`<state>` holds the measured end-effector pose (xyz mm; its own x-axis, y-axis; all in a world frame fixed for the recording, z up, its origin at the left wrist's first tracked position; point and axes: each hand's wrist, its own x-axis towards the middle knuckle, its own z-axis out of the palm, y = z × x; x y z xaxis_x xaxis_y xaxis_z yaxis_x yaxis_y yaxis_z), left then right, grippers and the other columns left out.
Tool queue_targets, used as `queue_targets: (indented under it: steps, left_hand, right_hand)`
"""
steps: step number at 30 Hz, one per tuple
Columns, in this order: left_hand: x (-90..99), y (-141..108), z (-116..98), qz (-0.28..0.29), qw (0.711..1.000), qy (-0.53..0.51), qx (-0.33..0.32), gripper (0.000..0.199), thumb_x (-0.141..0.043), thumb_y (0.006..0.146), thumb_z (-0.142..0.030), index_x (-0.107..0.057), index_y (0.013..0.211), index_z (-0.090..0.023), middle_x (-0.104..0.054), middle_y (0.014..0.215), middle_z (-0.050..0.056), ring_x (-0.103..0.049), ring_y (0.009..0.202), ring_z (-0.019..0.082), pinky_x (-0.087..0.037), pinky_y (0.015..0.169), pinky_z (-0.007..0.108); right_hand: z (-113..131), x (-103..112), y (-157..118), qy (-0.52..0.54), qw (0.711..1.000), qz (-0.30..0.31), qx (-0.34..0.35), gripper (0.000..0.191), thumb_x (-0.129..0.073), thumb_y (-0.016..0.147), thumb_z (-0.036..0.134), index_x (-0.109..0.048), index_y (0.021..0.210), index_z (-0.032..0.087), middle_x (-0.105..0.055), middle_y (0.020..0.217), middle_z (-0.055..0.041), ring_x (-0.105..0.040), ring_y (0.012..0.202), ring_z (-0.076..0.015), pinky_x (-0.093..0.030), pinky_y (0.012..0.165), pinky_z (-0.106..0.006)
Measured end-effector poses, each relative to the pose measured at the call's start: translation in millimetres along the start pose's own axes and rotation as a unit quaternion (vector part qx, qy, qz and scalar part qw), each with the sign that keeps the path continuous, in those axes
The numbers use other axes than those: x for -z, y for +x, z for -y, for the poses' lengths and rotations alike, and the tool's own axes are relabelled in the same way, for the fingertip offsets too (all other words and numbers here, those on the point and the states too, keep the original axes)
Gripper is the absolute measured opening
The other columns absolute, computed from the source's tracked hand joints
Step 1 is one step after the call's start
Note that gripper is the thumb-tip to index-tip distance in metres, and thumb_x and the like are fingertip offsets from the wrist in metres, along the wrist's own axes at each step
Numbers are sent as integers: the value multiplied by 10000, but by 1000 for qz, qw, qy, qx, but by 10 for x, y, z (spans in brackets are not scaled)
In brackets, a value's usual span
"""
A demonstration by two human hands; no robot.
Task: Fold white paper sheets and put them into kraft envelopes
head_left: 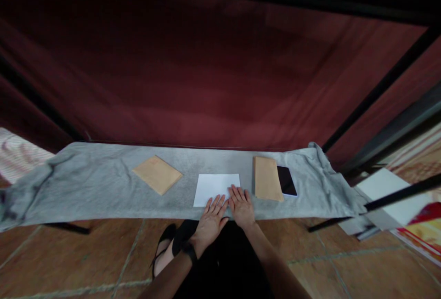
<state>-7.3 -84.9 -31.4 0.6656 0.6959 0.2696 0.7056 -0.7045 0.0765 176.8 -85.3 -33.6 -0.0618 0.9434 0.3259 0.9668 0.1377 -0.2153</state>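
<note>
A white sheet of paper (212, 186) lies flat on the grey cloth, close to its front edge. Across the sheet's lower edge rests my left hand (211, 220), palm down with the fingers spread. Beside it my right hand (241, 207) lies flat at the sheet's right edge, fingers stretched out. The two hands nearly meet at the sheet's lower right corner. To the right is a stack of brown envelopes (268, 178), and a single brown envelope (157, 175) lies askew to the left.
A dark-screened phone (286, 181) lies against the envelope stack. Grey cloth (103, 188) covers the narrow shelf, its ends bunched up. A dark red panel (193, 74) rises behind, with black metal bars (382, 87) at the sides. White boxes (389, 193) stand at the far right.
</note>
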Motion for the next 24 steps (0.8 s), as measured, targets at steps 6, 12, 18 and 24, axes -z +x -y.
queue_targets:
  steps: [6,12,18,24]
  left_hand:
    - [-3,-75,68,-22,1000,-3,0,575,-450,1010,-403,-358,1553,-239,-401,1600,100,-374,1477,249,-315,1212,489]
    - [65,-333,301,-51,997,9,53,596,-431,1018,-414,-323,1570,-219,-386,1607,120,-383,1472,265,-379,1177,468]
    - [105,-427,347,-71,995,21,62,624,-442,1010,-441,-304,1578,-224,-363,1617,136,-373,1475,293,-383,1169,482]
    - [44,-423,290,-81,994,35,69,686,-458,993,-460,-240,1597,-217,-301,1643,146,-343,1489,312,-353,1180,506]
  right_hand:
    - [22,8,-189,-21,999,-42,-28,481,-409,1042,326,-480,1494,176,-484,1535,-100,-471,1405,-261,-283,1186,-455]
    - [47,55,-125,-13,998,-34,-59,443,-440,1019,292,-554,1431,176,-555,1486,-99,-519,1345,-270,-319,1161,-459]
    - [72,249,118,-17,982,31,-188,445,-521,956,261,-581,1384,154,-624,1366,-170,-603,1182,-301,-452,993,-417]
    - [78,374,392,9,960,96,-262,342,-567,915,236,-646,1226,117,-672,1209,-198,-644,1128,-296,-479,924,-362]
